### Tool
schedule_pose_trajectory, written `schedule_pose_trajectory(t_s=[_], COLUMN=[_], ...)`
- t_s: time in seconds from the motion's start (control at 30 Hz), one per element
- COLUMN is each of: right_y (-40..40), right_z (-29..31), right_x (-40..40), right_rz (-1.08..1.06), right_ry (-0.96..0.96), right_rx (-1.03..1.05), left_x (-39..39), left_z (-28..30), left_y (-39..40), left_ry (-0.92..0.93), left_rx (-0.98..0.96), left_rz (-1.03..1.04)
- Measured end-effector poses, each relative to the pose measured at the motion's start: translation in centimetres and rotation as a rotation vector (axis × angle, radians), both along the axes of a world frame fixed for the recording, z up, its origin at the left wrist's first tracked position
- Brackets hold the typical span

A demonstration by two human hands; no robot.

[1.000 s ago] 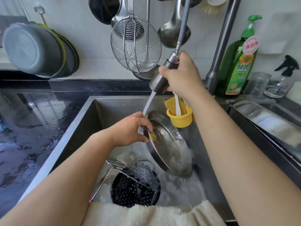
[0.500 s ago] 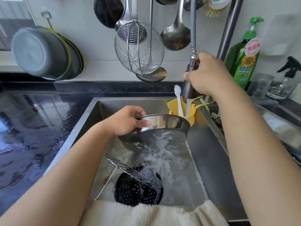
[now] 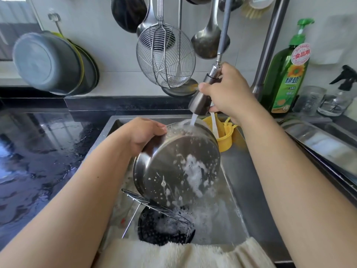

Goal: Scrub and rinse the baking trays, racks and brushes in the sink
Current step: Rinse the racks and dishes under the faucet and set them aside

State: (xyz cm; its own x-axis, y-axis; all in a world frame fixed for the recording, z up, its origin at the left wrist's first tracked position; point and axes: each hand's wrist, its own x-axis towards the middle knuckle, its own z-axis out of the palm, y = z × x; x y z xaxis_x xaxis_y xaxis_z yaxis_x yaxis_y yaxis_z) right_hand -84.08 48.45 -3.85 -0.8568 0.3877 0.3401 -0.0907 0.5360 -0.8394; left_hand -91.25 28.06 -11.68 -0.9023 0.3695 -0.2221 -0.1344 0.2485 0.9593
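Rinse step: left hand [image 3: 144, 136] grip clamps the round baking tray [image 3: 179, 167]; right hand [image 3: 228, 93] grip clamps the sprayer head [image 3: 202, 101]. Next, turn tray under stream.

2 hands [image 3: 144, 135] – 1 tray [image 3: 179, 167], 1 rack [image 3: 154, 206], 2 ladles [image 3: 209, 41]

**Bare arms at the sink**

Both forearms are bare to the frame's edge, with no sleeves, gloves, watch or rings showing. The left hand [image 3: 144, 135] and right hand [image 3: 227, 93] have short, plain, unpainted nails.
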Motion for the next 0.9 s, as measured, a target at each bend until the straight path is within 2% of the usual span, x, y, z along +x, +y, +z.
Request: schedule_pose_trajectory(t_s=[0.23, 0.4, 0.53, 0.63, 0.77, 0.9], right_y=[-0.7, -1.1, -1.9, -2.2, -2.2, -1.9], right_z=[0.2, 0.0, -0.2, -0.2, 0.2, 1.1], right_x=[0.1, -0.1, -0.3, -0.2, 0.3, 1.2], right_rz=[0.105, 0.112, 0.133, 0.153, 0.169, 0.165], right_ry=[-0.005, 0.01, 0.04, 0.043, 0.019, -0.057], right_rx=[-0.134, -0.16, -0.214, -0.241, -0.236, -0.151], left_x=[0.0, -1.0, -1.0, 0.0, 0.7, 1.1], left_z=[0.8, 1.2, 0.7, 0.4, 0.0, -0.7], left_y=[-0.3, -1.5, -1.1, 0.3, 2.2, 3.4], left_ry=[-0.032, -0.078, -0.185, -0.295, -0.386, -0.418], left_rx=[-0.073, -0.003, 0.037, 0.158, 0.299, 0.309], left_rz=[-0.092, 0.037, 0.013, 0.008, 0.077, 0.162])
